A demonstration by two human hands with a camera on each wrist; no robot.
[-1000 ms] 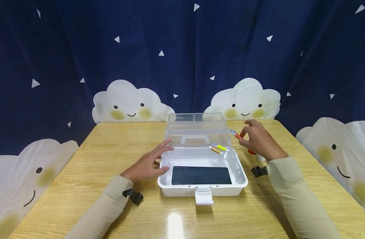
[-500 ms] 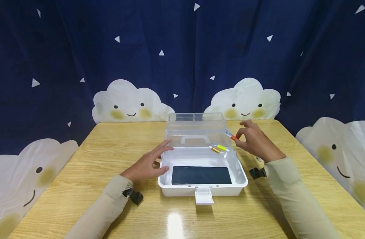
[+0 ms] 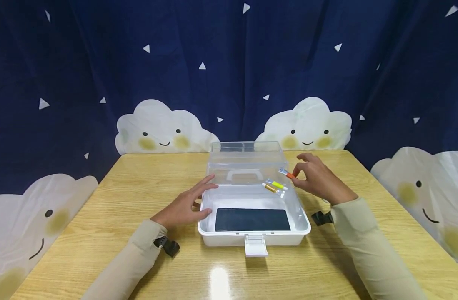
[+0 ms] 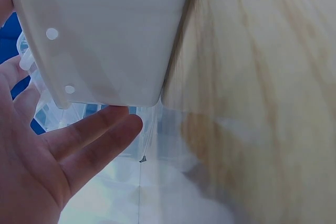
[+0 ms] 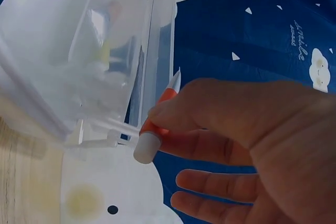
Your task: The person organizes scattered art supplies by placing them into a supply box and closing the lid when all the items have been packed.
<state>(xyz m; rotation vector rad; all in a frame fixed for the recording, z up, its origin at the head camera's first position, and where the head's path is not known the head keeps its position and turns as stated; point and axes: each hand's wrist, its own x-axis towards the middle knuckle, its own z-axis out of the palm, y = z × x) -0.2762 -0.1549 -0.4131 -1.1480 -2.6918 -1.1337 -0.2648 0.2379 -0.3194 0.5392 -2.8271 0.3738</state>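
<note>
My right hand pinches a small orange paint tube between thumb and fingers, above the box's back right corner. In the right wrist view the tube's white cap points toward the camera. A yellow tube and a gold tube lie close together at the back right of the white plastic box. At the box's left wall, my left hand rests with spread fingers, thumb over the rim. The left wrist view shows straight fingers against the box's outer side.
The box's clear lid stands raised at the back. A dark rectangular panel covers part of its floor, and the white latch hangs down in front. Wooden table surrounds it, with a dark blue curtain behind.
My right hand has moved left and slightly down with the orange paint tube, from beside the box to over its back right corner. My left hand stays in place.
</note>
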